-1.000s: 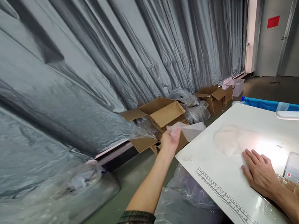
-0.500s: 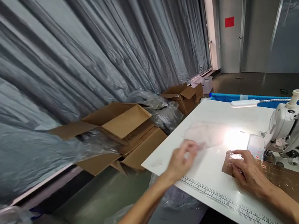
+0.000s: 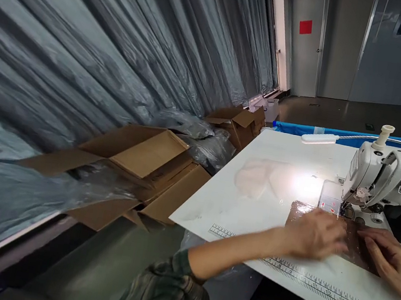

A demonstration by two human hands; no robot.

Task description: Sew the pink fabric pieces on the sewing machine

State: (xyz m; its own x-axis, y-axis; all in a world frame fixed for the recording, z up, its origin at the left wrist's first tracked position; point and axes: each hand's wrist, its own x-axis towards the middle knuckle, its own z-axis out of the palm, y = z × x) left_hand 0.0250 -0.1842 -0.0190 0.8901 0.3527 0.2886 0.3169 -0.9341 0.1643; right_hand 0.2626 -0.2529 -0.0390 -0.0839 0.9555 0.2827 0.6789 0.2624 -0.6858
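A thin brown sheet (image 3: 297,213) with a glossy, clear surface lies on the white table beside the sewing machine's needle area. My left hand (image 3: 318,235) is over the middle of this sheet, its fingers smeared by motion. Fingers stretched out, my right hand (image 3: 392,257) rests on the sheet's right part, thumb and forefinger slightly apart. Just behind the sheet, the white sewing machine (image 3: 379,173) stands with its presser foot near the sheet's back edge. A clear plate with small red marks (image 3: 329,203) lies left of the needle.
A printed ruler (image 3: 316,282) runs along the table's front edge. A lit lamp (image 3: 318,139) on a bendable neck shines on the white table (image 3: 211,197). Open cardboard boxes (image 3: 146,154) and clear plastic bags (image 3: 211,149) stand left, below a grey curtain (image 3: 125,47).
My left hand has swung right from the bare tabletop onto the brown sheet. My right hand has shifted right, from the sheet's left end to its right part. The view has turned slightly.
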